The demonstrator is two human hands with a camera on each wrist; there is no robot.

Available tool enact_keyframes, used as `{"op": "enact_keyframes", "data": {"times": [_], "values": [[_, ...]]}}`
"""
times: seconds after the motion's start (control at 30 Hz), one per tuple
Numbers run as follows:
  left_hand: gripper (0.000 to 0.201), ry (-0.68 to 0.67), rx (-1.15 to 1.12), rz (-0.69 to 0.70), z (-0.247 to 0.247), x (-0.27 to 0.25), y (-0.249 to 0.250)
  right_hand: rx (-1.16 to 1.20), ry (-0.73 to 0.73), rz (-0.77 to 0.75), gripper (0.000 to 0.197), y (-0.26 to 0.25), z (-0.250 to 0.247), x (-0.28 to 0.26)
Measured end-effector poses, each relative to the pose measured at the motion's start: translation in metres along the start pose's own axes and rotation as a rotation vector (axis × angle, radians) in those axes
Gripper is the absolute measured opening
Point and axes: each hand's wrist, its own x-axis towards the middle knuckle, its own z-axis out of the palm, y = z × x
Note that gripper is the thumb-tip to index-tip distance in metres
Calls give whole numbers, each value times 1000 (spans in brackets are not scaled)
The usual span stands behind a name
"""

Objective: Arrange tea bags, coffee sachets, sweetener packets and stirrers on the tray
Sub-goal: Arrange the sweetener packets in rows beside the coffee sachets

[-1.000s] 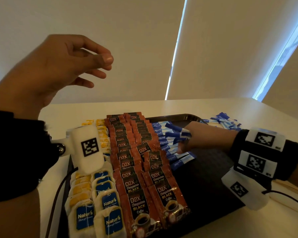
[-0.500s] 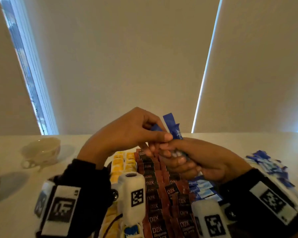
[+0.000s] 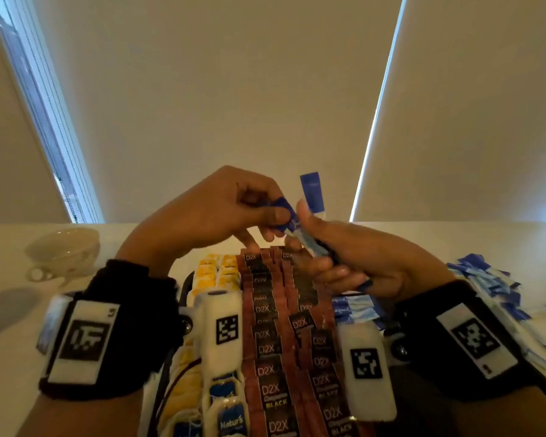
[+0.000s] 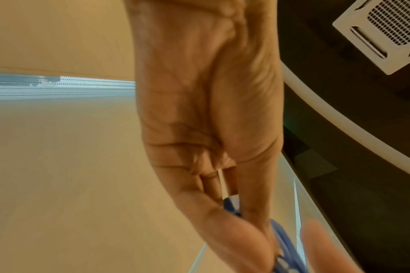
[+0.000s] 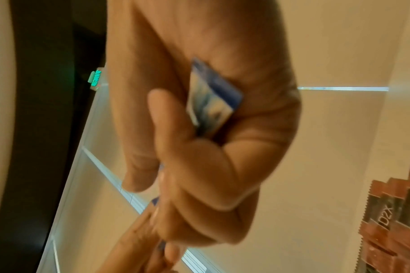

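Both hands meet above the far end of the black tray. My right hand grips a bundle of blue sweetener packets, also seen in its palm as sweetener packets. My left hand pinches the blue end of one packet from that bundle, seen as a blue packet between thumb and finger. On the tray lie yellow and blue tea bags, two columns of red-brown D2X coffee sachets, and laid sweetener packets.
A loose heap of blue sweetener packets lies on the white table to the right of the tray. A pale teacup stands on the table at the far left. Window blinds fill the background.
My right hand has lifted off the tray with packets, and my left hand came down to meet it. Since half a second ago the left hand has pulled one packet slightly leftward.
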Motion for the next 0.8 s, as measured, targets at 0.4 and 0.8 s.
{"op": "enact_keyframes", "data": {"times": [0.4, 0.8], "values": [[16, 142, -65, -65, -7, -4, -4, -331, 493, -219, 17, -7, -8, -12], [9, 143, -100, -27, -10, -3, -9, -260, 748, -258, 21, -12, -21, -20]]}}
